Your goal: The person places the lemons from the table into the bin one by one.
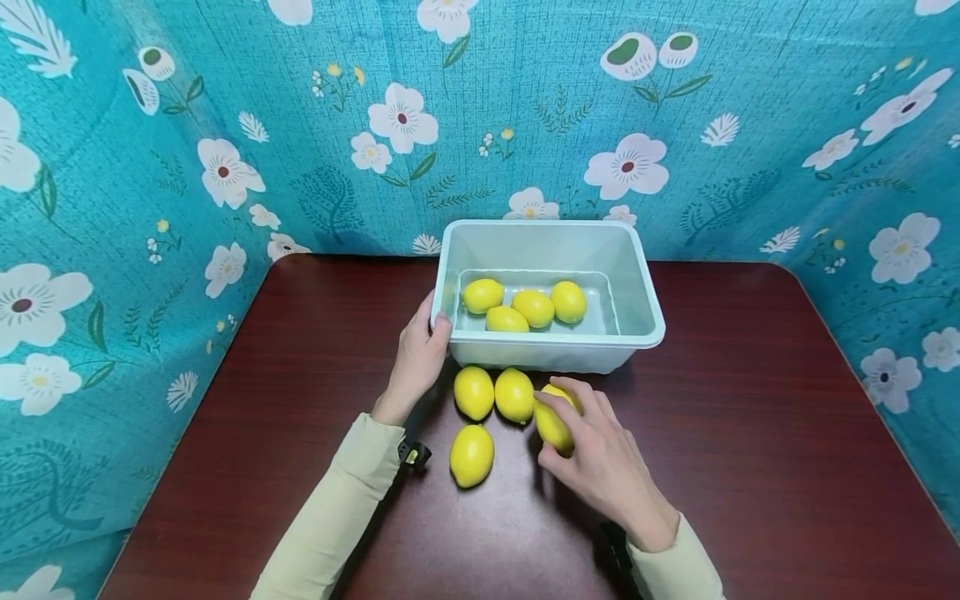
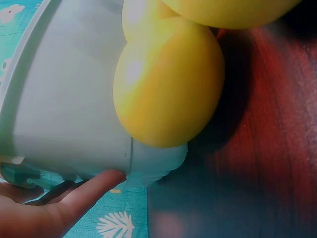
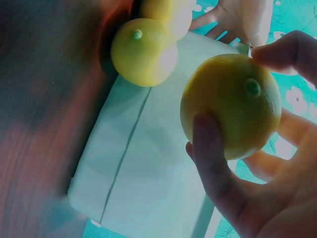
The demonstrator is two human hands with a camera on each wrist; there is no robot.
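My right hand pinches a yellow lemon between thumb and fingers, in front of the plastic bin. In the right wrist view the fingertips press on both sides of this lemon, its stem end showing. My left hand grips the pale blue-grey bin at its front left corner, thumb at the rim; the left wrist view has the thumb along the bin's wall. Two lemons, one left and one right, sit side by side before the bin. Another lemon lies nearer me.
Several lemons lie inside the bin, mostly toward its left and middle. The bin stands at the back of a dark red-brown wooden table. Teal floral cloth hangs behind and at both sides.
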